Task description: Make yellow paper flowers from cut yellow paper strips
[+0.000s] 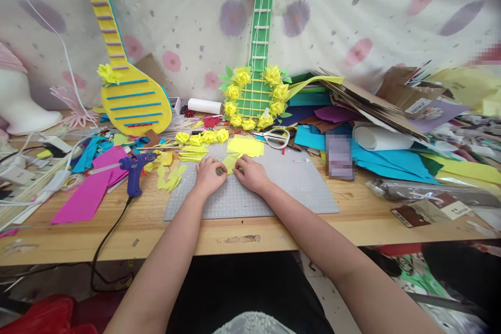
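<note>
Between my two hands is a small piece of yellow paper [231, 162], held just above the grey cutting mat [289, 188]. My left hand [210, 175] pinches its left side, thumb and fingers together. On the opposite side my right hand [250, 172] grips it the same way. Behind them lie a stack of yellow paper sheets [246, 145] and folded yellow strips [193, 153]. Finished yellow paper roses [201, 138] sit in a row beyond the mat. White-handled scissors [277, 139] rest at the mat's far edge. Cut yellow petals [171, 177] lie left of my left hand.
A blue glue gun [134, 172] stands on the left with its cord over the table edge. A green paper instrument [261, 52] and a yellow one [135, 96] lean at the back. Coloured paper and cardboard [371, 104] pile up on the right, near a phone-like object [340, 155].
</note>
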{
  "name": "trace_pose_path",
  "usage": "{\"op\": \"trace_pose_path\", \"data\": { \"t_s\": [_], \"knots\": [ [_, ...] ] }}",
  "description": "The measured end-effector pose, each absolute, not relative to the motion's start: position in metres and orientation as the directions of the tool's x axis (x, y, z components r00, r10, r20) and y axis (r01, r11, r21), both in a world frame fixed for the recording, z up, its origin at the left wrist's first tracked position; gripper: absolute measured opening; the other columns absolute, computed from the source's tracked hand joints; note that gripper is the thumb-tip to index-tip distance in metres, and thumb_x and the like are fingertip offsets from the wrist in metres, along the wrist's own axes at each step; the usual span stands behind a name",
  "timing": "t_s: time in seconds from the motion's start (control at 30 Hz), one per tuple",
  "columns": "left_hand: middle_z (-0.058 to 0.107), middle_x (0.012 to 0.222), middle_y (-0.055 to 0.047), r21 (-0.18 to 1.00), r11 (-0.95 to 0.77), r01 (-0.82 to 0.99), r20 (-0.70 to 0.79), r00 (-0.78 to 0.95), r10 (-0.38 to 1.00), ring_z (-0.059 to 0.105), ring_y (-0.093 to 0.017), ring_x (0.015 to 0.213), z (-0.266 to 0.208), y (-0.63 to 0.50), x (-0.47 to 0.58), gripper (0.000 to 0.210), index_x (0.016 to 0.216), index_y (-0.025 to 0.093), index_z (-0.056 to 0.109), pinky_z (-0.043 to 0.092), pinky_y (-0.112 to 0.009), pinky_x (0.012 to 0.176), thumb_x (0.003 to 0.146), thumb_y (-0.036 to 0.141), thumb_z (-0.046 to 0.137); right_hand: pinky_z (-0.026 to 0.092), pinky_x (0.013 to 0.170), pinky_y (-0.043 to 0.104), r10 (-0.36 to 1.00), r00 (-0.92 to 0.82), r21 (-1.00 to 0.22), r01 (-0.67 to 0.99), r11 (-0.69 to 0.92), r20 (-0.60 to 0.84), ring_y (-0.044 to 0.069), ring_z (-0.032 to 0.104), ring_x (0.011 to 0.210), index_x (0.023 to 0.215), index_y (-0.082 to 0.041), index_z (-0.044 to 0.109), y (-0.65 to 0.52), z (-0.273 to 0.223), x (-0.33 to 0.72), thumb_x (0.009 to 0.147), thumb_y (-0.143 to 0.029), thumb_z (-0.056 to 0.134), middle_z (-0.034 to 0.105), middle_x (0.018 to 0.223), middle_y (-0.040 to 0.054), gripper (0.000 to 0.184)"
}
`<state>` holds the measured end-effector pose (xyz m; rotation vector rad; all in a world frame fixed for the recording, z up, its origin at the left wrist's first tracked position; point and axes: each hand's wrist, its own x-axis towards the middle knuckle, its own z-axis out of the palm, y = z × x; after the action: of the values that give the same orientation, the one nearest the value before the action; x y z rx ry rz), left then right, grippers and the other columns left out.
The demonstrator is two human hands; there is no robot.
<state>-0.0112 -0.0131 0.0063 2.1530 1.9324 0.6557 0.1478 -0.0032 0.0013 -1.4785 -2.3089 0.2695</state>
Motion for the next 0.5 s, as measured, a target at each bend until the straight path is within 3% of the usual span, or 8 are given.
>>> {"op": "trace_pose_path", "data": {
  "t_s": [0.5],
  "knots": [
    [0.06,0.086,-0.003,0.386,-0.106,0.916,0.249,0.008,0.968,0.048,-0.022,0.095,0.0048,-0.0123,-0.0043,0.014,0.066,0.022,0.064,0.033,-0.039,0.085,0.069,0.034,0.058,0.038,0.061,0.025,0.957,-0.254,-0.334,0.898,0.286,0.139,0.014,0.054,0.078,0.083,-0.02,0.056,-0.0049,0.0035,0.1372,0.083,-0.033,0.041,0.053,0.096,0.0039,0.02]
  ]
}}
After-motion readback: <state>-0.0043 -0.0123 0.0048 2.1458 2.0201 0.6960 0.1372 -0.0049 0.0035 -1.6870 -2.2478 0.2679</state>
